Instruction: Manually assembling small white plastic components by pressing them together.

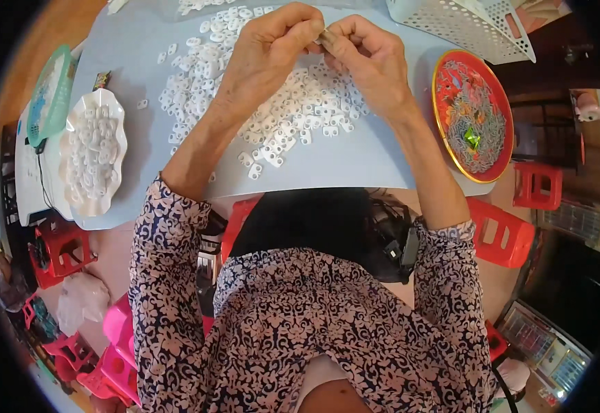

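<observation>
My left hand point(283, 41) and my right hand point(370, 58) meet at the far side of the table, both closed in a pinch. Their fingertips come together around something small, mostly hidden by the fingers, that I cannot make out. Below and around them spreads a pile of small white plastic pieces with holes point(293, 117). To the right stands a round red tray with a gold rim point(440, 113). It holds many thin grey screw-like pieces point(496, 134) and a shiny green wrapper point(473, 140).
At the left, a scalloped white dish point(122, 117) holds more white pieces, near a small wrapper point(101, 80) and a green basket point(66, 76). A perforated white basket point(465, 31) stands at the far right. Red stools point(500, 234) flank the light blue table point(300, 175).
</observation>
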`<state>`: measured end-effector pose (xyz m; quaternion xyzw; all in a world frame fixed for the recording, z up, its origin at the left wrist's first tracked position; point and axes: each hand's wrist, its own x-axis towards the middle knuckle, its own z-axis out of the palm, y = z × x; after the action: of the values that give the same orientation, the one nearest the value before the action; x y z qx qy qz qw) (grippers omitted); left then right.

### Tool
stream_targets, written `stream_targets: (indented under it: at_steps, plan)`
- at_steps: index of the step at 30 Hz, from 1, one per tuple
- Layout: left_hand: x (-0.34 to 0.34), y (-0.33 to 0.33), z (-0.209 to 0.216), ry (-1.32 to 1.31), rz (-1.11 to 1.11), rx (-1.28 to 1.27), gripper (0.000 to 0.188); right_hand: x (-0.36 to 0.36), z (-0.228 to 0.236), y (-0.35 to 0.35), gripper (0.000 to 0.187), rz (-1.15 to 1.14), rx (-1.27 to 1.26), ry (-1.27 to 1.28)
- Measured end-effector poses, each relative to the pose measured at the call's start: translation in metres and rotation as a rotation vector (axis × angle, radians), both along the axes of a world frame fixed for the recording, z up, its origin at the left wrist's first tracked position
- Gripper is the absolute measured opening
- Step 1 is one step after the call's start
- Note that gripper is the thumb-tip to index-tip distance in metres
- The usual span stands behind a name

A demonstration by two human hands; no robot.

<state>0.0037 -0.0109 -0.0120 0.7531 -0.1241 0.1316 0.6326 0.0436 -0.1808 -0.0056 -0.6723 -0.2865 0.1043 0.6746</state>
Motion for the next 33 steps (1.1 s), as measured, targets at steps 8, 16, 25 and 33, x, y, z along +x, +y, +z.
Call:
stream_targets:
  at_steps: [8,16,25,33]
  plan:
    - [-0.004,-0.005,0.011,0.033,-0.050,-0.041,0.027,0.001,0.005,-0.004,0.011,-0.013,0.019,-0.010]
    - [-0.007,-0.001,0.020,0.333,-0.053,-0.219,0.031,-0.002,0.010,0.000,0.008,-0.258,-0.221,-0.747]
    - [-0.001,0.002,0.009,0.283,-0.092,-0.236,0.020,0.002,0.005,-0.001,0.015,-0.224,-0.242,-0.887]
    - [0.003,0.000,0.000,0.142,-0.006,-0.220,0.019,0.000,0.005,0.001,0.010,-0.192,-0.174,-0.599]
